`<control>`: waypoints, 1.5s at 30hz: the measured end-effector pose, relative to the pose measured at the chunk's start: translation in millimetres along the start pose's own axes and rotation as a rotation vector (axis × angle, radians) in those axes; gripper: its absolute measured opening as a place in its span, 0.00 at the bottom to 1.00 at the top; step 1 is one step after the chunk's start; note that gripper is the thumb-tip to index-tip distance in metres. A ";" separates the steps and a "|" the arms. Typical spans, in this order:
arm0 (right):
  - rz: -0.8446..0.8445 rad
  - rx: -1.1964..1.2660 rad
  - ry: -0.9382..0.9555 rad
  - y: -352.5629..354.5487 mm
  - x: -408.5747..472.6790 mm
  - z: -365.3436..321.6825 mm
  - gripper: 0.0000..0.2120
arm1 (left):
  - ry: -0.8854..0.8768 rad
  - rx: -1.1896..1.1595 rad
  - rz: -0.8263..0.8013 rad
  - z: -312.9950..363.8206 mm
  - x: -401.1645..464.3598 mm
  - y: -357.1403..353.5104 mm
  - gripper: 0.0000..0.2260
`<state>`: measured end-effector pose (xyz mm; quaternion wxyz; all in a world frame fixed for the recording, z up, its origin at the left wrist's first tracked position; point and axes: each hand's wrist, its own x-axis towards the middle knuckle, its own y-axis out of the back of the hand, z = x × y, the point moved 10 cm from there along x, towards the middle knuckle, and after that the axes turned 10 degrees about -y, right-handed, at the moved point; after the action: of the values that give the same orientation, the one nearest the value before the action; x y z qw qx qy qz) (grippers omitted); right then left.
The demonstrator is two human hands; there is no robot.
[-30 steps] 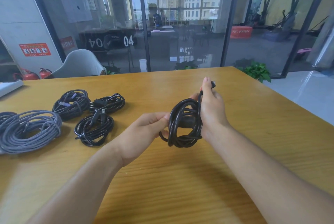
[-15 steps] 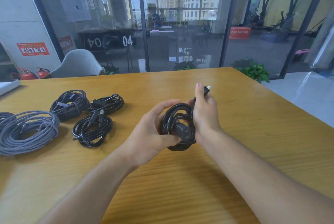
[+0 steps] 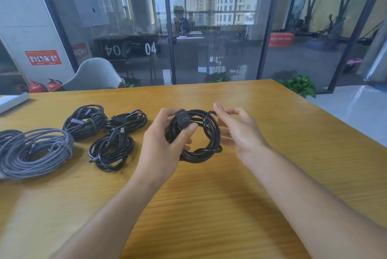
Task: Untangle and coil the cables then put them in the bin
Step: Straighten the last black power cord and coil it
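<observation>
The black coil is held above the middle of the surface. It is a round bundle of several loops, with a square black plug lying on its top left part. The left hand grasps the coil: its fingers are curled behind the loops and the thumb presses on the front. The right hand is at the right side of the coil with relaxed, spread fingers; it is blurred, and I cannot tell if they touch the cable.

No bin is visible. Near the left edge lie a big grey coil and three black coils, close together. The near half of the surface and its right side up to the right edge are bare wood.
</observation>
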<state>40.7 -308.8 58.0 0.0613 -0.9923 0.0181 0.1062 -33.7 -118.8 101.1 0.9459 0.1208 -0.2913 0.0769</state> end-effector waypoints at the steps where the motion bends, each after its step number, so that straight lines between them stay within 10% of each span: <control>1: 0.043 -0.151 0.101 2.4 -0.4 -8.5 0.21 | 0.004 0.014 0.000 -1.7 -0.1 0.9 0.16; 7: 0.127 -0.612 0.552 -11.9 -17.0 -36.5 0.14 | -0.049 0.101 0.008 -0.8 2.1 4.9 0.18; 15: -0.447 -0.475 0.263 -61.6 -37.1 -8.9 0.13 | -0.087 0.211 0.094 -8.6 6.8 24.7 0.16; 35: -0.391 -0.434 0.223 -51.4 -22.0 -7.2 0.12 | -0.102 0.184 -0.005 -3.6 7.8 12.2 0.04; 45: -0.624 -0.309 0.082 -66.1 -33.5 9.8 0.10 | -0.082 0.187 -0.041 -9.2 10.8 10.7 0.03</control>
<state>9.2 -241.2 63.5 -0.0611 -0.9511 -0.2997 0.0437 -22.2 -105.2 101.8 0.9191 0.2177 -0.3186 0.0796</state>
